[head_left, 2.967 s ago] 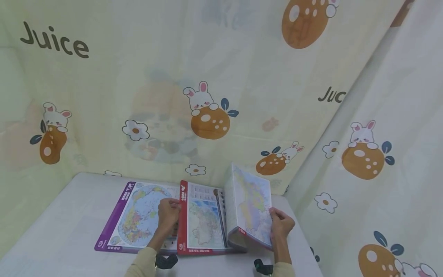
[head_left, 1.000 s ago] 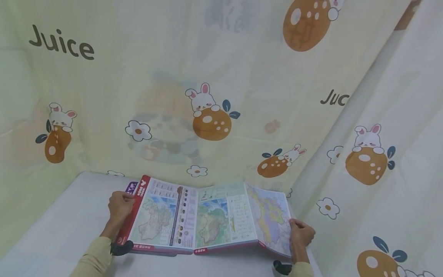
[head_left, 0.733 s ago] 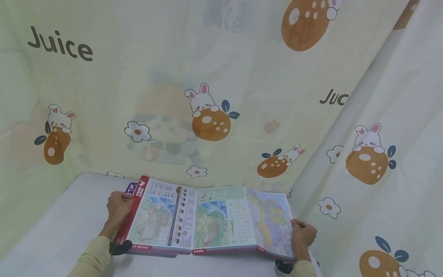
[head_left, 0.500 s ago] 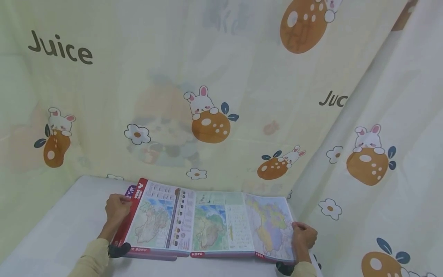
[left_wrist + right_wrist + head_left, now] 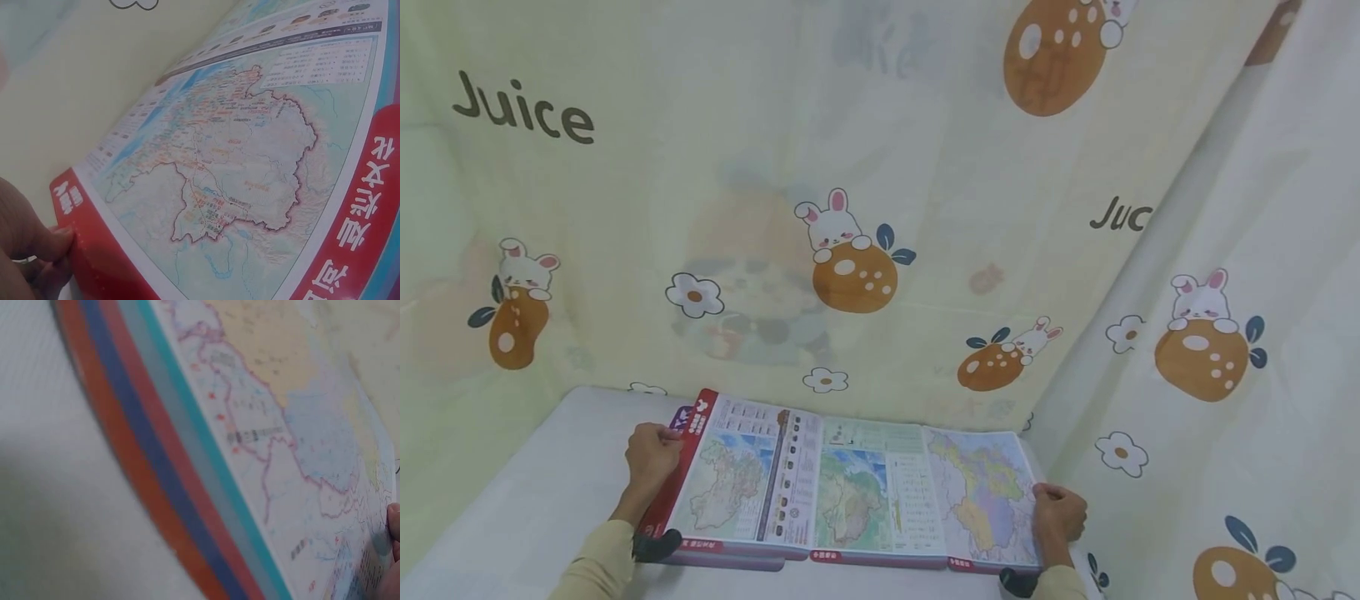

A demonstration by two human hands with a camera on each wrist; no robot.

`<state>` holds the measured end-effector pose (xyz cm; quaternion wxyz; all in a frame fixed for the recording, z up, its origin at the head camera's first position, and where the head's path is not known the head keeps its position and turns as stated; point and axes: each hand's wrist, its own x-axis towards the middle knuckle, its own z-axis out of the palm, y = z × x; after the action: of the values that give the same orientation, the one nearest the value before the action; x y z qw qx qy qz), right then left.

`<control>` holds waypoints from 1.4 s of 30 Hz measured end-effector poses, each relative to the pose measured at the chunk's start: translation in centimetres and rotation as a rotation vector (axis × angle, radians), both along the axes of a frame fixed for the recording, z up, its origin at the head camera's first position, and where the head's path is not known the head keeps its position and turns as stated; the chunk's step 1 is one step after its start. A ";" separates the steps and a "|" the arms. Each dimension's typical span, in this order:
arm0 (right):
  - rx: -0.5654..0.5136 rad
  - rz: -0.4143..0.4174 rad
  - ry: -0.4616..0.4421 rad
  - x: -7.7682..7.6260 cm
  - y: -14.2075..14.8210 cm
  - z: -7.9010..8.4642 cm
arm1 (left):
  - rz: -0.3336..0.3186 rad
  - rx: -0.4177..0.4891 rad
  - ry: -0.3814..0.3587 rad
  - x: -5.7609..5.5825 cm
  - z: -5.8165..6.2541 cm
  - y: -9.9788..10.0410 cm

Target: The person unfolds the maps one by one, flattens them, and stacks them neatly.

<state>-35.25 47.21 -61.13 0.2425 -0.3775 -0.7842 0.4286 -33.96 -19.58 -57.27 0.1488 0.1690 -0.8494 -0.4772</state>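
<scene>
A fold-out map (image 5: pixel 917 492) with a red left border lies spread across the table in the head view, its three panels side by side. My left hand (image 5: pixel 651 458) pinches the red border between thumb and fingers; the left wrist view shows the thumb (image 5: pixel 56 244) on that edge. At the far right edge, my right hand (image 5: pixel 1060 512) pinches the panel with the pastel-coloured map. Only a fingertip (image 5: pixel 394 522) of it appears in the right wrist view. Beneath the left panel, a purple-bordered map (image 5: pixel 682 417) is mostly covered, with its top corner showing.
The white table (image 5: pixel 535 492) extends to the left of the maps and in front of them. A cream curtain (image 5: pixel 625 208) printed with rabbits and oranges hangs behind it, and another curtain (image 5: pixel 1225 208) hangs on the right. Dark wrist pieces (image 5: pixel 657 546) sit below both hands.
My left hand has moved left with the red border, over the purple-bordered map. My right hand has moved right and lowered the raised right panel, so the map now lies nearly flat.
</scene>
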 end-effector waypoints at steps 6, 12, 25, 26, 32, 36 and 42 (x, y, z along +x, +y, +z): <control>0.011 -0.009 -0.018 -0.1 -0.3 -0.3 | 0.003 0.011 -0.022 0.2 0.0 0.1; 0.006 -0.023 -0.052 -0.6 -0.3 -0.5 | -0.002 0.001 -0.016 0.2 -0.4 0.1; 0.052 -0.028 -0.046 -0.5 -1.0 -0.2 | 0.025 -0.025 -0.006 0.2 -1.0 0.1; 0.061 -0.029 -0.046 -0.5 -0.9 -0.3 | 0.027 -0.025 -0.008 0.1 -1.0 0.2; 0.141 -0.044 -0.072 -0.9 -1.0 -0.5 | 0.032 -0.045 -0.022 0.1 -1.2 0.2; 0.193 -0.048 -0.111 -1.1 -1.1 -0.5 | 0.045 -0.065 -0.043 -0.1 -1.2 0.3; 0.239 -0.081 -0.123 -1.2 -1.5 -0.5 | 0.056 -0.085 -0.066 -0.3 -1.2 0.5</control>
<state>-36.47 45.76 -61.58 0.2545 -0.4029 -0.8270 0.2982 -34.25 -19.07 -58.48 0.1411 0.2021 -0.8682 -0.4306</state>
